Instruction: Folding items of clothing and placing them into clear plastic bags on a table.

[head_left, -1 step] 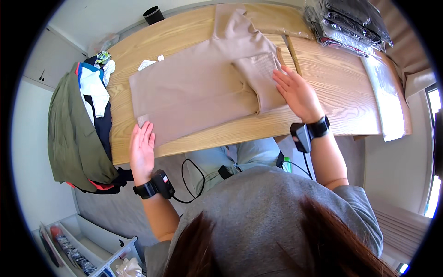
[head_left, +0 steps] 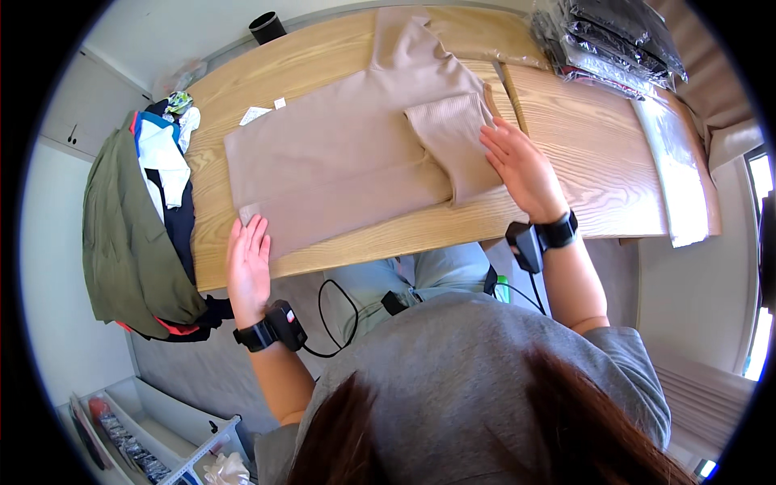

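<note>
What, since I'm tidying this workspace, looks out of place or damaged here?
The clothes pile at the wooden table's left end looks untidy: an olive-green garment droops below table level, with red fabric poking out beneath. At right, clear plastic packaging slightly overhangs the near edge. The beige top shows no visible damage.

Wooden tabletop (head_left: 594,174): beige garment (head_left: 323,145), plastic-wrapped stack (head_left: 610,40).

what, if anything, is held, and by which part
Nothing looks gripped: left hand open at a corner of the beige long-sleeved top, right hand open at its folded sleeve.
</note>
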The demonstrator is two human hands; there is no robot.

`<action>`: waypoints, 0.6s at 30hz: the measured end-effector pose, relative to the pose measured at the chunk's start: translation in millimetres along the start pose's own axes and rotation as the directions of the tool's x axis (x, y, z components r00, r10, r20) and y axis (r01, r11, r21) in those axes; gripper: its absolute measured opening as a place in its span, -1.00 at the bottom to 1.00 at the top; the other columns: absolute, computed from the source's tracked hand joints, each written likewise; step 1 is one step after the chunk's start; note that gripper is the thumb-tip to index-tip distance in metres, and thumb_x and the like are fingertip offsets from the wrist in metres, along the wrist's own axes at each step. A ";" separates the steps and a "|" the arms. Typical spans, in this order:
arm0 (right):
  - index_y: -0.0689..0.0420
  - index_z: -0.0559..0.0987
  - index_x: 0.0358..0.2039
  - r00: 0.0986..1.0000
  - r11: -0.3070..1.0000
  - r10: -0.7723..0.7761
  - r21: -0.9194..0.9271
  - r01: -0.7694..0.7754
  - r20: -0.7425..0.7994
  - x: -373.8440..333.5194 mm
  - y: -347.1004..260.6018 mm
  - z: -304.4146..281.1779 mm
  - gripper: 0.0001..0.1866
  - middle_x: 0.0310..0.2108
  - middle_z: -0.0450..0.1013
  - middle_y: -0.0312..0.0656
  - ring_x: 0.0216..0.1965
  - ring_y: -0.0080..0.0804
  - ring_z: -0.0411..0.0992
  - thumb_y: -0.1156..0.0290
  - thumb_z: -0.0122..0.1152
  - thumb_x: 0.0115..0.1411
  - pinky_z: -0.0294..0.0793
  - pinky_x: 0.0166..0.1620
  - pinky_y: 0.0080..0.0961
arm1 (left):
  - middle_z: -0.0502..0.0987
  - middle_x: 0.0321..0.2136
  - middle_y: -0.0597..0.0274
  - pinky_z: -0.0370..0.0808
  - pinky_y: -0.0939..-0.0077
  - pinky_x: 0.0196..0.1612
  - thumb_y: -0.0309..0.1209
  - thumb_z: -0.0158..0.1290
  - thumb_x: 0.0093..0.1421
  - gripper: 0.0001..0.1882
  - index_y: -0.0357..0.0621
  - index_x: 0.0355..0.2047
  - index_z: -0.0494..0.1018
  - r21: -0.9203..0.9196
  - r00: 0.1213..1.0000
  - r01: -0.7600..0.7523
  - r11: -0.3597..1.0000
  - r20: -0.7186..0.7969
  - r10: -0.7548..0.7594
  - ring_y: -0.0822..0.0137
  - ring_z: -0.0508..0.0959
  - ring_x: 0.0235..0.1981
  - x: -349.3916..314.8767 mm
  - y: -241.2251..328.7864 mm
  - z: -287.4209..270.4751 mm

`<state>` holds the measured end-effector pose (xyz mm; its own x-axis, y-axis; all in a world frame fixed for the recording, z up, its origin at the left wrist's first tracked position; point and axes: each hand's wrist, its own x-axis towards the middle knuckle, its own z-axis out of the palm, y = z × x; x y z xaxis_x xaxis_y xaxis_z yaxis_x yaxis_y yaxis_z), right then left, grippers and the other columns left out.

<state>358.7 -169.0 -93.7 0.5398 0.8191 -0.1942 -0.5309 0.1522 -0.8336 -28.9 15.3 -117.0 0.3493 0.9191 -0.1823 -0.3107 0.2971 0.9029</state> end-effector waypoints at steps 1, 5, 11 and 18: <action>0.24 0.29 0.12 0.998 0.990 -0.043 -0.137 0.036 -0.053 -9.0 -4.0 4.4 -0.52 0.06 0.32 -0.09 0.07 -0.41 0.27 0.37 0.08 0.21 0.16 0.14 -0.50 | 0.19 0.18 -0.06 0.12 0.37 0.21 -0.35 -0.19 0.31 -0.37 -0.25 0.29 -0.18 0.024 1.000 0.002 1.000 -0.010 -0.002 0.18 0.21 0.21 -1.2 0.3 4.2; 0.26 0.42 -0.07 0.935 0.677 -0.346 -0.710 0.194 -0.074 -35.7 5.9 -14.1 -0.60 -0.17 0.44 -0.19 -0.20 -0.48 0.38 0.50 0.24 0.04 0.39 -0.13 -0.58 | 0.22 0.16 -0.03 0.06 0.39 0.20 -0.37 -0.18 0.30 -0.35 -0.19 0.30 -0.20 0.061 0.999 -0.051 0.997 -0.007 0.051 0.22 0.21 0.21 -2.3 -0.8 14.3; 0.22 0.44 -0.08 0.924 0.503 -0.359 -0.861 0.074 -0.130 -49.6 23.4 -15.6 -0.51 -0.30 0.44 -0.19 -0.48 -0.48 0.36 0.45 0.33 -0.07 0.41 -0.35 -0.54 | 0.20 0.17 -0.05 0.04 0.36 0.24 -0.40 -0.13 0.27 -0.37 -0.15 0.29 -0.10 0.330 0.995 -0.096 0.939 0.005 0.100 0.23 0.18 0.21 -7.3 3.2 54.6; 0.20 0.55 -0.30 0.891 0.467 -0.453 -0.860 0.204 -0.034 -46.0 20.0 4.6 -0.79 -0.49 0.43 -0.16 -0.45 -0.37 0.40 0.51 0.26 -0.01 0.40 -0.32 -0.51 | 0.27 0.12 -0.03 0.20 0.38 0.16 -0.46 -0.03 0.22 -0.43 -0.07 0.23 0.11 0.553 0.903 -0.200 0.809 0.425 -0.067 0.23 0.25 0.16 -12.1 -7.7 150.3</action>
<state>320.2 -201.1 -99.1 0.7439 0.6418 0.1866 0.4240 -0.2374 -0.8740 102.1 -37.0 -63.2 0.7117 0.7000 -0.0596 0.1677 -0.0869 0.9820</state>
